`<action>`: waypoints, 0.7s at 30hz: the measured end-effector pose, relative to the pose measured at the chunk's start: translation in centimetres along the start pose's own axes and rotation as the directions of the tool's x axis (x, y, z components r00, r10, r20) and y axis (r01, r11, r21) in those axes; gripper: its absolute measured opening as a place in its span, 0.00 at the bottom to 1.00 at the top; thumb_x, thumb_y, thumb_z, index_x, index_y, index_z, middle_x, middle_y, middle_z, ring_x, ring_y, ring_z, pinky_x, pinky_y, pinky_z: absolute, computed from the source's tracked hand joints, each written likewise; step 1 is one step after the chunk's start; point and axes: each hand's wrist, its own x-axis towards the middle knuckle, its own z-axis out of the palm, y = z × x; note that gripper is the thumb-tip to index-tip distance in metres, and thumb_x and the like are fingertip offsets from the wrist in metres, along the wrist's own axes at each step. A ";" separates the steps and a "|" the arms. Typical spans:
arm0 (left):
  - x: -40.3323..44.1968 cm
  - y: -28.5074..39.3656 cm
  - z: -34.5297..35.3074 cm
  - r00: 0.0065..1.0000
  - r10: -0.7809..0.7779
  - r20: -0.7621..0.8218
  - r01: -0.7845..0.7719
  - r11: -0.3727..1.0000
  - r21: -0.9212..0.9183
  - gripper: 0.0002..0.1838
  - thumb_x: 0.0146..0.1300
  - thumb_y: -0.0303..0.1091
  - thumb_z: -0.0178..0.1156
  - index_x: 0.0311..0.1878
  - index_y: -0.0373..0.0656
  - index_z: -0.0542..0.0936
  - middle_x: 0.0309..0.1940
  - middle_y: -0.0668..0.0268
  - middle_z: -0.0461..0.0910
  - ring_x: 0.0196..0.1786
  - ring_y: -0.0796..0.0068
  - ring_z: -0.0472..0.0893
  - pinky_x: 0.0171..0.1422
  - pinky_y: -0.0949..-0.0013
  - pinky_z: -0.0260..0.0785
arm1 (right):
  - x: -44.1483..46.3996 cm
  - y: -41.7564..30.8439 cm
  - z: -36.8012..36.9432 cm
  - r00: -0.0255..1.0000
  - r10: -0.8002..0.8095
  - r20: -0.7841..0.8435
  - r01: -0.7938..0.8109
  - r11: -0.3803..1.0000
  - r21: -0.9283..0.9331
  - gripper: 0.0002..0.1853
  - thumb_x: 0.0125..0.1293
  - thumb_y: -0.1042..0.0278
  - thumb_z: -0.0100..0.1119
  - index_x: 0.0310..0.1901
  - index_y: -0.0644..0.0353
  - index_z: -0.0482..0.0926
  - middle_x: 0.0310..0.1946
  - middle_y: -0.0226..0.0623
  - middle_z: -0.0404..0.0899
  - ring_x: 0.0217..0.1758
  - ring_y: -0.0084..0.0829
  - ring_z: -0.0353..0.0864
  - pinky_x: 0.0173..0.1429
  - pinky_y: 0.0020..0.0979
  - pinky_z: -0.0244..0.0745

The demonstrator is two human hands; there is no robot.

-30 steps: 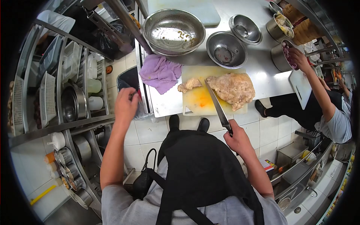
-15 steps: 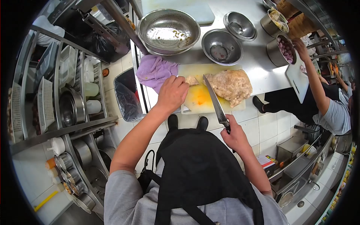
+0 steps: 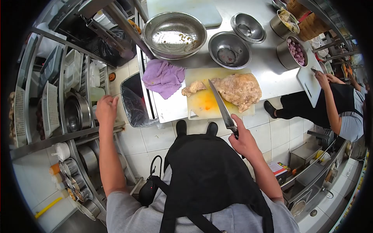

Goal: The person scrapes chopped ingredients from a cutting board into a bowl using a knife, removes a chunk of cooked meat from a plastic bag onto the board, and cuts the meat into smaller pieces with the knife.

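My right hand [image 3: 245, 139] grips the dark handle of a kitchen knife [image 3: 221, 101]. The blade points away from me over a yellow-stained cutting board [image 3: 198, 110], its tip by the left side of a big pale-brown lump of what looks like meat [image 3: 240, 91]. Left of the blade, a smaller piece of the same stuff [image 3: 193, 88] lies at the board's left edge. Away from the table, my left hand [image 3: 107, 110] hangs in the air between the shelf rack and the bin, its fingers curled together; whether anything is inside them is hidden.
A purple cloth [image 3: 164, 77] lies beside the board, above a lined bin [image 3: 134, 105]. Behind are a perforated steel basin [image 3: 175, 33] and steel bowls [image 3: 230, 50]. Rightward stand a pot of purple-skinned pieces [image 3: 296, 53] and a co-worker with a white board [image 3: 309, 83]. A shelf rack [image 3: 66, 136] stands left.
My left hand has left the small piece and swung left, off the table. The knife has barely moved. The co-worker's hand has gone from the pot to the white board.
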 end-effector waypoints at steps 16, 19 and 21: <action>-1.4 18.7 6.5 0.776 0.613 -0.151 -0.631 0.754 -0.185 0.29 0.56 0.29 0.64 0.65 0.41 0.78 0.60 0.57 0.78 0.65 0.51 0.74 0.69 0.47 0.68 | -0.9 -1.2 0.3 0.998 0.055 0.043 -0.055 0.998 -0.002 0.44 0.65 0.73 0.54 0.84 0.46 0.55 0.36 0.57 0.85 0.40 0.52 0.87 0.52 0.43 0.80; -1.4 18.3 6.3 0.752 0.647 -0.129 -0.658 0.721 -0.219 0.30 0.55 0.29 0.64 0.65 0.41 0.77 0.61 0.55 0.77 0.64 0.50 0.74 0.69 0.49 0.69 | -1.0 -0.5 0.5 0.998 0.046 0.043 -0.046 0.999 0.000 0.44 0.65 0.74 0.54 0.84 0.46 0.55 0.38 0.58 0.85 0.41 0.52 0.87 0.53 0.43 0.80; -2.2 18.8 5.9 0.720 0.663 -0.207 -0.693 0.668 -0.271 0.30 0.56 0.30 0.67 0.65 0.40 0.77 0.61 0.54 0.77 0.64 0.49 0.75 0.70 0.51 0.69 | -0.9 -0.3 0.5 0.998 0.037 0.044 -0.038 0.999 0.007 0.44 0.65 0.74 0.54 0.84 0.46 0.55 0.39 0.59 0.85 0.41 0.52 0.87 0.53 0.43 0.80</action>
